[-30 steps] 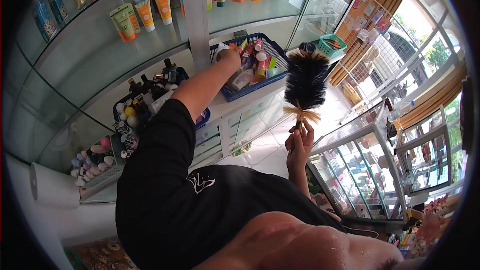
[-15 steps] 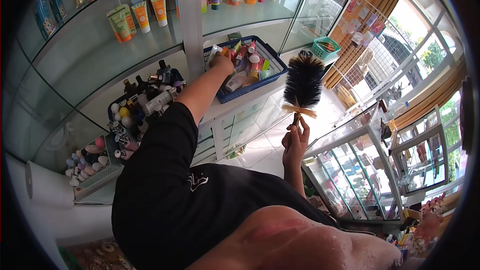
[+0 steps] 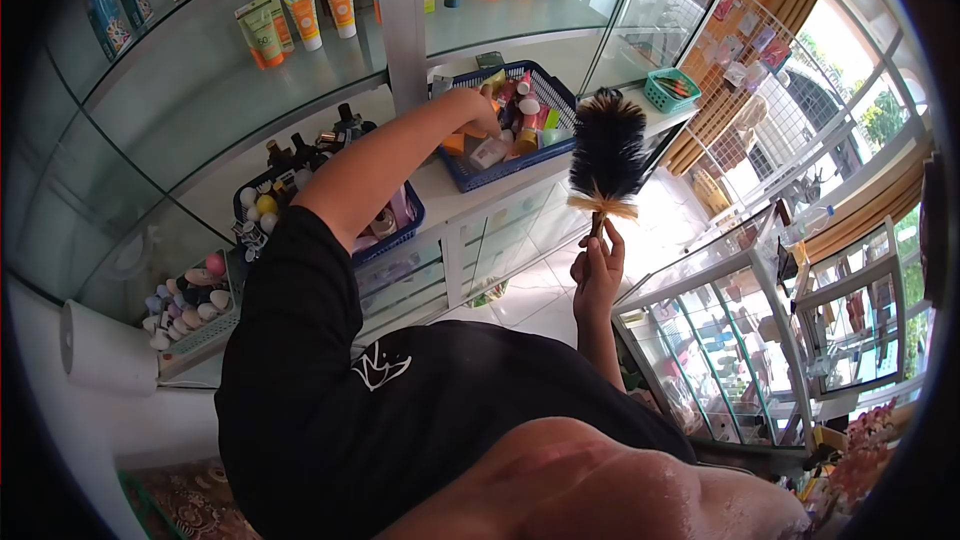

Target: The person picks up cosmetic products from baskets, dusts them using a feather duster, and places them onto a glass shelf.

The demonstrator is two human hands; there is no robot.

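Observation:
My left hand (image 3: 478, 112) reaches into a blue plastic basket (image 3: 483, 180) of cosmetic bottles and tubes on the counter. Its fingers curl down among the items; what they grip is hidden. A pale bottle (image 3: 490, 152) and an orange item (image 3: 453, 143) lie close below it. Held upright in my right hand (image 3: 598, 265) is a duster (image 3: 608, 145) with black bristles and a straw-coloured binding. My fingers wrap round its short handle, away from the counter.
A second blue basket (image 3: 408, 232) holding bottles stands under my left forearm. Beyond it is a pale green basket (image 3: 228, 325) of round-capped bottles. Glass shelves carry sunscreen tubes (image 3: 340, 6). At the counter's far end sits a small green basket (image 3: 660, 98); a glass display case (image 3: 700, 340) stands right.
My left hand has moved right and deeper over the basket, off the white tube at its left end. The view has shifted slightly. My right hand still holds the duster.

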